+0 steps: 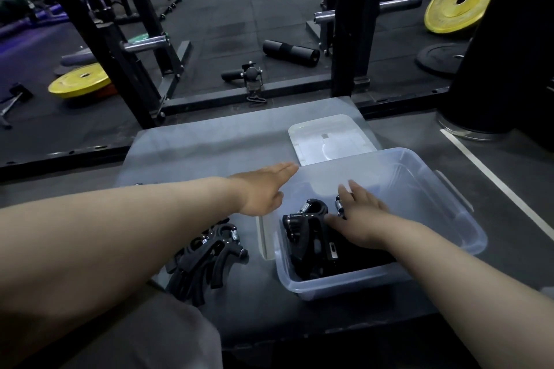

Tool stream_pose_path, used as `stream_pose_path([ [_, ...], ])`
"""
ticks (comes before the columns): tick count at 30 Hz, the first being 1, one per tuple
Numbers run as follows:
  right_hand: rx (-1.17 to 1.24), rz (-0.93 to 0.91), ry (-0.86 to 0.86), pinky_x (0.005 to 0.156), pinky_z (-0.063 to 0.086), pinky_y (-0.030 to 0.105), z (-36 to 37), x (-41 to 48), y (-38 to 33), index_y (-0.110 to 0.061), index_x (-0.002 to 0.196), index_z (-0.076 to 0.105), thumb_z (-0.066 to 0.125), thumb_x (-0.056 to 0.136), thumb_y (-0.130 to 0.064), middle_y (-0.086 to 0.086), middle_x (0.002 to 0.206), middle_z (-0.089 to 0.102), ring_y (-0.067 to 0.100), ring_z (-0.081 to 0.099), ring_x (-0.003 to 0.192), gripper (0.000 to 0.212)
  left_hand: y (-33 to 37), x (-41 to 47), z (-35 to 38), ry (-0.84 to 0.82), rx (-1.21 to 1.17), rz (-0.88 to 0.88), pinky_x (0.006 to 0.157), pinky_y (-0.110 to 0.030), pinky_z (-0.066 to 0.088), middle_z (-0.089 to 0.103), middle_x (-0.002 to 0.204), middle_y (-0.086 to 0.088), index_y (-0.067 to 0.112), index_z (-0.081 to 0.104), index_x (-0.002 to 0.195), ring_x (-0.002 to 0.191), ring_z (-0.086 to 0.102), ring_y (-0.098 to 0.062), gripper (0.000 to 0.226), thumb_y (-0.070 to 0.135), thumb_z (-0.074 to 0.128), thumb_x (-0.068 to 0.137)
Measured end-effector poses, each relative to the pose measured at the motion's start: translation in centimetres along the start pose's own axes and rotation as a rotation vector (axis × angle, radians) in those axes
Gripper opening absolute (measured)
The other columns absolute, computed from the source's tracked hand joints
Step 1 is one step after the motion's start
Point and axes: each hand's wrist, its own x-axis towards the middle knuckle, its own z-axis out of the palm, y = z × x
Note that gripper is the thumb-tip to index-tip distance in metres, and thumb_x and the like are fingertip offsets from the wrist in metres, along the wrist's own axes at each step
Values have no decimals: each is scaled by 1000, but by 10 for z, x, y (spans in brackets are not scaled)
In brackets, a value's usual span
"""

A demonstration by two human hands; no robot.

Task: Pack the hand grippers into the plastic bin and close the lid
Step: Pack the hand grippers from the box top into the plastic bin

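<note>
A clear plastic bin (pixel 434 189) stands on a grey mat, with black hand grippers (pixel 305 228) lying in its near left part. My right hand (pixel 359 219) is inside the bin, fingers straight, resting on a gripper whose spring shows at my fingers. My left hand (pixel 263 189) is stretched flat, fingers straight, just left of the bin's far left corner, holding nothing. A pile of black hand grippers (pixel 207 257) lies on the mat left of the bin, under my left forearm. The clear lid (pixel 329 138) lies flat behind the bin.
The grey mat (pixel 195 147) covers a dark platform. Beyond it stand a black rack frame (pixel 344 24), yellow weight plates (pixel 458 0), a black foam roller (pixel 290 52) and a bar attachment (pixel 250 75) on the gym floor. A dark column (pixel 494 69) rises at right.
</note>
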Motion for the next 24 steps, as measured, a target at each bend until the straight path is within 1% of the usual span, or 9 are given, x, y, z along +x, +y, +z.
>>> stream_pose_path([
  [5,175,-224,113,121,4,35,7,-8,-56,-15,156,1,30,100,-51,2,164,-10,17,-5,150,73,-12,-1,-3,-59,-91,-43,123,-33,12,3,166,4,24,-2,158,152,8,-13,69,42,36,104],
  [9,215,-352,181,118,-3,29,19,-4,-100,-10,156,0,28,103,-43,4,163,-13,18,-10,150,68,-27,-14,-12,-126,-95,-90,119,-34,26,24,162,-5,17,9,158,146,29,-19,69,34,44,102],
  [11,185,-372,188,118,-7,29,22,4,-114,-8,156,1,27,104,-40,7,163,-14,20,-13,149,66,-34,-27,-19,-144,-121,-149,116,-31,29,31,159,-5,16,15,158,144,34,-20,66,31,47,102],
  [14,160,-332,111,120,-9,32,27,14,-128,-6,155,-2,25,104,-39,9,162,-18,23,-20,148,67,-48,-48,-22,-106,-162,-255,112,-26,31,40,154,-4,13,31,153,140,40,-21,55,27,47,102],
  [16,131,-327,106,119,-10,33,32,16,-132,-7,155,-2,26,105,-36,11,160,-21,26,-24,146,65,-60,-58,-11,-102,-122,-247,98,-27,41,58,135,-8,8,53,131,123,53,-26,35,22,47,100],
  [18,106,-332,133,120,-11,34,36,15,-133,-7,155,0,26,105,-31,13,159,-24,28,-27,145,62,-73,-64,11,-101,-53,-228,78,-28,42,63,104,-7,10,54,100,101,60,-29,11,18,46,97],
  [19,109,-336,148,120,-11,34,38,14,-133,-7,155,1,26,105,-29,13,159,-25,27,-27,145,60,-78,-65,23,-106,-22,-239,77,-29,43,63,100,-7,11,53,97,99,62,-29,12,20,46,97],
  [21,143,-336,165,120,-10,33,40,13,-132,-9,156,1,26,105,-26,10,159,-26,24,-28,145,59,-81,-66,46,-156,61,-284,86,-34,50,65,115,-11,13,57,111,109,63,-31,26,30,45,97],
  [24,186,-329,157,121,-6,35,40,12,-131,-13,156,-3,27,104,-24,4,159,-27,20,-28,145,60,-78,-63,80,-290,190,-364,91,-42,45,55,135,-15,10,41,131,122,56,-37,51,46,44,95],
])
